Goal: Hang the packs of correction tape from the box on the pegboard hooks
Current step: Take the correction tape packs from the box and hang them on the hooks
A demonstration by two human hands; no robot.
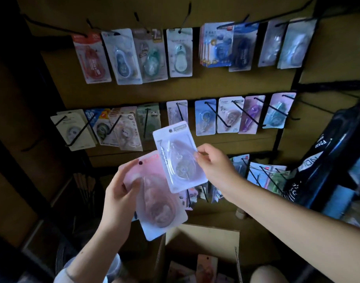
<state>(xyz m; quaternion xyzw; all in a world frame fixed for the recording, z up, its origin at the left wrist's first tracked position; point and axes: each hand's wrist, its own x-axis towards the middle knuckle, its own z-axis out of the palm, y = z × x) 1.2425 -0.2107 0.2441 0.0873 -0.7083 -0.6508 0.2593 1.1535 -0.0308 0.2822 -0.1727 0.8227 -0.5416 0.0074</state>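
The white pack (180, 158) of correction tape is pinched at its right edge, about 3 o'clock on the card, by the thumb and fingertips of the right hand (213, 162); the card fans out toward 9 o'clock from that grip, tilted with its top leaning toward 11 o'clock. Its lower left part overlaps the upper right corner of the pink pack (154, 199), which the left hand (118, 199) holds along its left edge, thumb lying across the card face and fingers curled behind. The pink pack hangs from that grip toward 4 o'clock, its hang hole near the top left corner at 11 o'clock.

The right forearm comes in from 4 o'clock, wrist bent slightly upward; the left forearm rises from 7 o'clock, nearly upright.

Both packs sit in front of the pegboard (195, 90), below the middle row of hooks, with one bare-tipped hook (180, 113) and a matching white pack at 12 o'clock from the white pack. The open cardboard box (203, 235) lies at 6 o'clock, with more packs inside.

Readable writing is scant: "20" on a hung pack (229, 115) in the middle row at 2 o'clock, "30" on a blue pack (93, 117) at 10 o'clock. The label strip atop the white pack is too blurred to read
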